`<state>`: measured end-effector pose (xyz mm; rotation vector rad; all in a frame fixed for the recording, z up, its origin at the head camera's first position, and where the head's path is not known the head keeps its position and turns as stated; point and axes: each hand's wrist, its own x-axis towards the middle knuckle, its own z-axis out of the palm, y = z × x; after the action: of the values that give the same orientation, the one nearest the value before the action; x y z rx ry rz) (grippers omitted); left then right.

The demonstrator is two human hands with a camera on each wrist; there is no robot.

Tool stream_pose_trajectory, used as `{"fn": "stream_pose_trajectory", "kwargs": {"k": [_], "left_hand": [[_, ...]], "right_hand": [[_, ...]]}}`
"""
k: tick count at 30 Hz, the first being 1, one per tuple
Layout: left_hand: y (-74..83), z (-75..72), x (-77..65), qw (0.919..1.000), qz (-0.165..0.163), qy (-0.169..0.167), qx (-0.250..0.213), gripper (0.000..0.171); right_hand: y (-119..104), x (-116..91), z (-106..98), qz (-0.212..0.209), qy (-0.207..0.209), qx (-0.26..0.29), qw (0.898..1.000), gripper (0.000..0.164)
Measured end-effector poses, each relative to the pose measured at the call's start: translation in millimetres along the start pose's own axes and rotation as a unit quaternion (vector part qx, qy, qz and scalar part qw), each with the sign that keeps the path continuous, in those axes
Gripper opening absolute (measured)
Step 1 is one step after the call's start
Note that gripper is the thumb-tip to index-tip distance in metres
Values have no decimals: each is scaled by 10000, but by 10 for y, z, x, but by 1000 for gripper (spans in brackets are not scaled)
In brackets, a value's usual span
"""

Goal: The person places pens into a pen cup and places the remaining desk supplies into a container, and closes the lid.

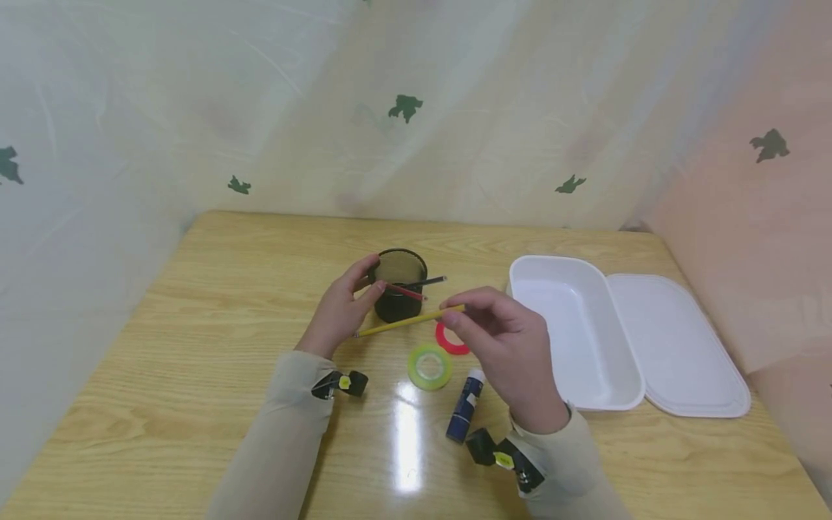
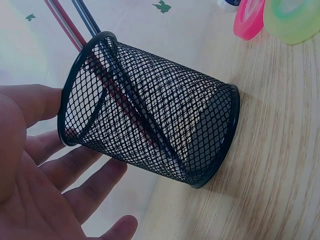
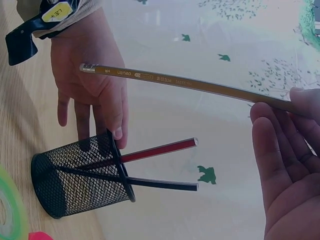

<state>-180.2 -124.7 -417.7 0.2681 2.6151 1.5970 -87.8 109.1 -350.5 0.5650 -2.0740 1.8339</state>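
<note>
A black mesh pen holder (image 2: 150, 110) stands on the wooden table, with a red pencil (image 3: 160, 150) and a black pencil (image 3: 165, 184) leaning out over its rim. My left hand (image 1: 341, 307) holds it by the rim from the left, thumb at the near edge and fingers round the far side. Between thumb and fingertips, my right hand (image 1: 510, 347) pinches a yellow pencil (image 1: 403, 322) near one end. This pencil hangs in the air in front of the holder, its eraser end (image 3: 89, 67) pointing left toward my left wrist.
In front of the holder lie a red tape roll (image 1: 453, 343) and a green tape roll (image 1: 430, 367). A blue glue stick (image 1: 465, 408) is left of my right wrist. On the right are a white box (image 1: 578, 339) and its white lid (image 1: 689, 347).
</note>
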Motion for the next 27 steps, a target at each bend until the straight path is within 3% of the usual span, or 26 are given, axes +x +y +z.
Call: {"fn": "stream_pose_trajectory", "kwargs": {"k": [27], "left_hand": [[18,-1,-10,10000,-21,-22,24,55]], "right_hand": [[-36,-4,-47,-212,141,63,9997,17]]}}
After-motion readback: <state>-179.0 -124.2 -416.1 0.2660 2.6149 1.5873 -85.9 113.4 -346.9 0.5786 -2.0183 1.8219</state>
